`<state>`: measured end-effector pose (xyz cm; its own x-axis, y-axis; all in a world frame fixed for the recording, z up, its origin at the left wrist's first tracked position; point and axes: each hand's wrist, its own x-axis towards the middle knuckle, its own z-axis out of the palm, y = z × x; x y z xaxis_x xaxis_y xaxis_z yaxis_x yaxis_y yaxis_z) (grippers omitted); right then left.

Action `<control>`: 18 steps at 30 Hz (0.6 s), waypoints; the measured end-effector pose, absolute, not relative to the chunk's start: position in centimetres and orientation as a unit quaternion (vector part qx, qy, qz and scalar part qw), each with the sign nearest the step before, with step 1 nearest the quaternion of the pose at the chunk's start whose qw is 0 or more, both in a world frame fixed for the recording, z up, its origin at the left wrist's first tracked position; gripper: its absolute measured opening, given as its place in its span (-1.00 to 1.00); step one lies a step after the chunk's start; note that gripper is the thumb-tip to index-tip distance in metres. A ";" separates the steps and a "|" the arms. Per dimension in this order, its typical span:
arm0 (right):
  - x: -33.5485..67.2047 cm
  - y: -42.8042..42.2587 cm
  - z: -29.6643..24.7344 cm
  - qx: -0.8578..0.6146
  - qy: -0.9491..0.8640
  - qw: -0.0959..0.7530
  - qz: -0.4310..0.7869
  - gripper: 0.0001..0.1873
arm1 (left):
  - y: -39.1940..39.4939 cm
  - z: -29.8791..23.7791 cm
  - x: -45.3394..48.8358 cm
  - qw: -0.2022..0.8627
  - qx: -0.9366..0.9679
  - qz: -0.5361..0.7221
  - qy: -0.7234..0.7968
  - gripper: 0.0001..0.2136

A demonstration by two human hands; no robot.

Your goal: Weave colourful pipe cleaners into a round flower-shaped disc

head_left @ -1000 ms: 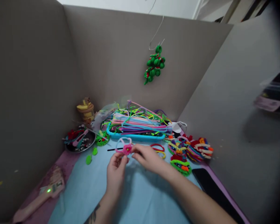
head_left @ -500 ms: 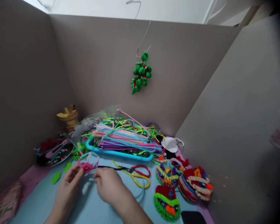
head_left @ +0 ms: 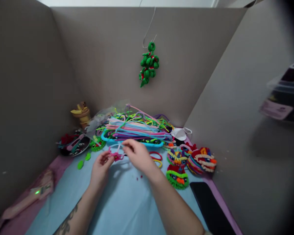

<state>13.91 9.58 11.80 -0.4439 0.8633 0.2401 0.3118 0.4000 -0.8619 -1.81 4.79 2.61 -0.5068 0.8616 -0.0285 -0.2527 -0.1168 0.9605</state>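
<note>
Pinch of left hand (head_left: pixel 100 167) and right hand (head_left: pixel 138 156) on pink loop (head_left: pixel 116 155), just beside tray rim (head_left: pixel 105 136); open mat (head_left: pixel 127 204) nearer.

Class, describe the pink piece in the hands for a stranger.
Find the blue tray heaped with fuzzy wires. Just before it, the left hand and right hand hold a looped pink piece. Neighbouring crafts are multicoloured and lie untouched.
</note>
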 end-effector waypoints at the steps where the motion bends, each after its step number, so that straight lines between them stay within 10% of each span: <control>1: 14.3 9.3 12.1 -0.397 -0.754 0.369 0.370 -0.82 | 4.7 2.5 -1.8 0.410 0.294 0.693 0.515 -0.57; 7: 15.4 6.9 9.3 -0.479 -0.792 0.346 0.155 -0.81 | 4.4 2.3 -1.7 0.484 0.310 0.665 0.476 -0.51; 18: 14.7 4.5 0.4 -0.445 -0.745 0.412 0.277 -0.86 | 4.1 2.6 -1.6 0.531 0.371 0.564 0.512 -0.56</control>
<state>14.73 4.53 0.37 -0.2652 0.8915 0.3673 0.4346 0.4505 -0.7798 -1.60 4.09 2.62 -0.1603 0.9791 -0.1255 -0.2179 0.0890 0.9719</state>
